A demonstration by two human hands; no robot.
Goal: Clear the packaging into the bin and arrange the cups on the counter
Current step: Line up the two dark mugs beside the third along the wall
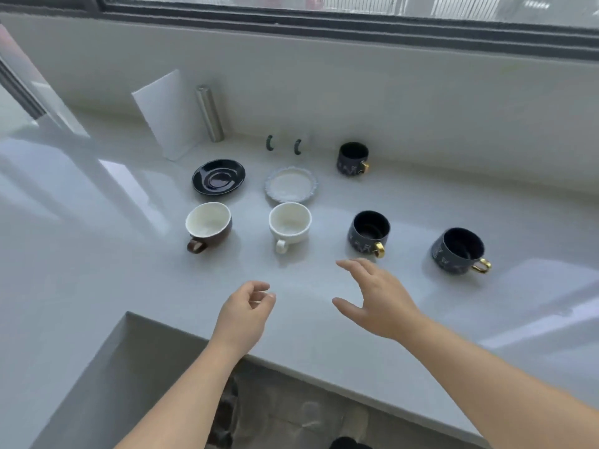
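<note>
On the white counter (pixel 97 254) a brown cup with a white inside (pixel 208 226) and a white cup (pixel 289 224) stand in a row with two dark blue cups with gold handles (pixel 370 232) (pixel 460 250). A third dark blue cup (pixel 353 158) stands further back. Behind the row lie a dark saucer (pixel 218 176) and a white frilled saucer (pixel 290 184). My left hand (pixel 244 311) hovers over the counter's front, fingers loosely curled, holding nothing. My right hand (pixel 379 296) is spread open just in front of the middle dark cup, apart from it.
A white folded card or box (pixel 165 115) and a steel cylinder (pixel 210 113) stand at the back wall. Two white cups with green handles (pixel 285 145) blend into the wall. The counter's front edge steps back at the lower left, with floor below (pixel 291 416). A window runs along the top.
</note>
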